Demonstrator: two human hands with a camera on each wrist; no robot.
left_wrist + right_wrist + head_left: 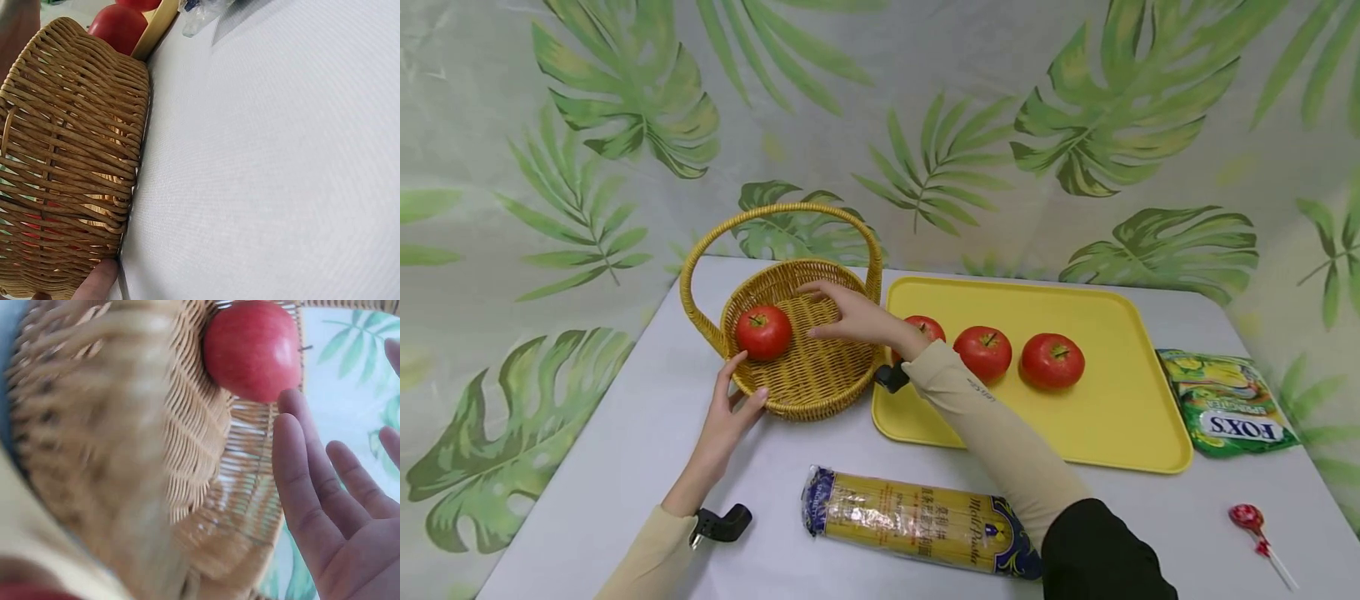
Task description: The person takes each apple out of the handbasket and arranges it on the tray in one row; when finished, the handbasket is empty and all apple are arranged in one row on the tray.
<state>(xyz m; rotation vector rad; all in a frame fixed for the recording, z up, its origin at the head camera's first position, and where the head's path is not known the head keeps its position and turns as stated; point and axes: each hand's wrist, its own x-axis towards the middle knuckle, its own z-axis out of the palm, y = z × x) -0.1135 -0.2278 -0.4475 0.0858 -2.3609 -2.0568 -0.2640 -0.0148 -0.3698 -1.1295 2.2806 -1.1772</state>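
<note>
A round wicker basket (820, 367) with a tall arched handle stands at the left of the table. One red apple (763, 332) lies inside against its left wall. My left hand (730, 425) touches the outside of the basket at its front left; in the left wrist view a fingertip (99, 281) meets the wall low down by the tabletop. Over the basket's right side reaches my right hand (857, 317), holding nothing. Its fingers (294, 462) are extended and spread in the right wrist view, pointing toward the apple (253, 350) with a small gap.
A yellow tray (1105, 417) sits right of the basket with three apples (982, 352), one partly behind my right wrist. Nearer me lies a spaghetti pack (917, 521), under my right forearm at one end. Farther right are a green candy bag (1228, 404) and a red lollipop (1247, 517).
</note>
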